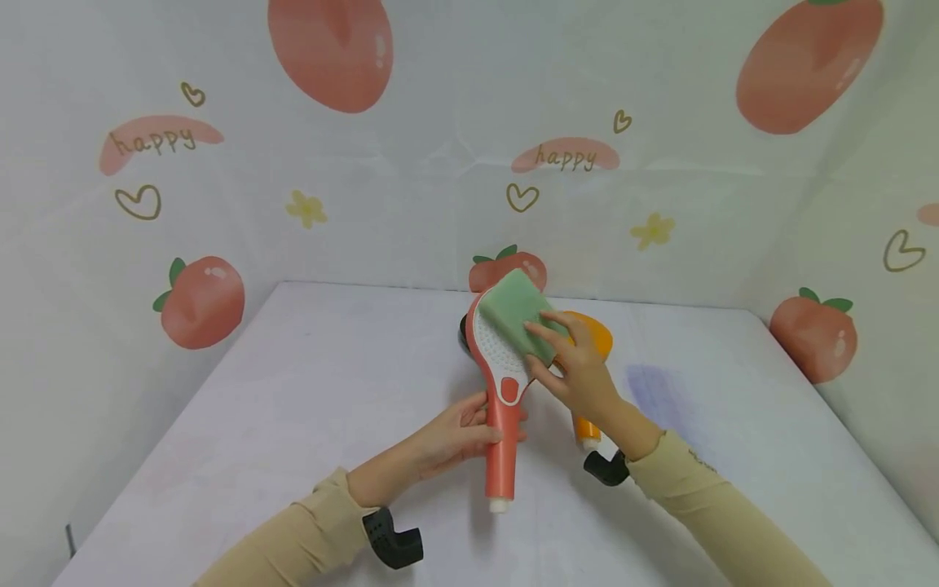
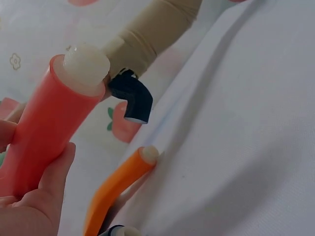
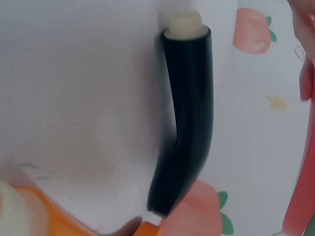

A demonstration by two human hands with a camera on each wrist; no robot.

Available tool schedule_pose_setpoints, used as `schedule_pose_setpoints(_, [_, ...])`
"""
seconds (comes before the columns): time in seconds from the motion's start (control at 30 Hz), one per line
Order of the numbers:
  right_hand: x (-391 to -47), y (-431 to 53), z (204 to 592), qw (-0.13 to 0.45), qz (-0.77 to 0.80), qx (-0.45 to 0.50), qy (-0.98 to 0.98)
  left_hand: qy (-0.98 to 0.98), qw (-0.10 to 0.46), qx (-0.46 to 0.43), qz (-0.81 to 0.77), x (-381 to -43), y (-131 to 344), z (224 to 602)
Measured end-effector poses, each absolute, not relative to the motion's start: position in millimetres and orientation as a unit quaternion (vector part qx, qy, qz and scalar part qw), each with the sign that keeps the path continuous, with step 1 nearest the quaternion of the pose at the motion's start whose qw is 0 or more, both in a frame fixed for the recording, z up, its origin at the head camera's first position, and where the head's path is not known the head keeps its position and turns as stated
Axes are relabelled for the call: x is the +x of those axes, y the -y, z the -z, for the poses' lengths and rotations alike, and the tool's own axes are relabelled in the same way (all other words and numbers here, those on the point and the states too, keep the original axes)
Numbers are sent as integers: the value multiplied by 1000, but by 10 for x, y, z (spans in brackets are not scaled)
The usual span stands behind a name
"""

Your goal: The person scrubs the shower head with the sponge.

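Observation:
Upright in my left hand [image 1: 458,432] is a red shower head [image 1: 501,469], gripped by its handle. Its white spray face, dotted with holes, points toward the head camera. My right hand [image 1: 583,379] holds a green sponge [image 1: 517,306] against the upper right of that face, fingers spread over the sponge. In the left wrist view, thumb and fingers wrap the red handle [image 2: 51,125] below its whitish threaded end [image 2: 86,69]. The right wrist view shows only a red edge [image 3: 302,182] of this shower head, with part of the left hand [image 3: 305,39] above.
An orange shower head [image 1: 596,333] lies on the white table [image 1: 352,367] behind my right hand. A black shower head [image 3: 189,98] is mostly hidden behind the red one in the head view. A printed cloth [image 1: 411,196] hangs behind the table.

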State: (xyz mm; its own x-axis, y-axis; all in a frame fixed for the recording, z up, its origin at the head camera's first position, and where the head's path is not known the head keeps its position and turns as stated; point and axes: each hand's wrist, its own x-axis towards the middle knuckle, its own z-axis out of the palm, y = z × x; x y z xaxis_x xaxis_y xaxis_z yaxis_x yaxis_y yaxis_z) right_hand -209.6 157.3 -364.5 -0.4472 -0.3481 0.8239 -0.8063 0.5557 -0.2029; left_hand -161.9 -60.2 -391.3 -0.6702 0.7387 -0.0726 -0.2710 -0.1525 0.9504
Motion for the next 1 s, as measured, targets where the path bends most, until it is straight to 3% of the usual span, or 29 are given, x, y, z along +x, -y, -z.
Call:
schedule_pose_setpoints(0.23, [-2112,-1554,3622,379,-323,305,812,-554,352,206,-726,-1605,609,3911])
schedule_pose_setpoints(0.57, [-2018,-1459,3676,369,-285,441,767,-587,341,200,-707,-1586,614,3910])
schedule_pose_setpoints(1.0, [-2167,-1664,3643,413,-309,343,785,-606,337,203,-691,-1593,620,3927])
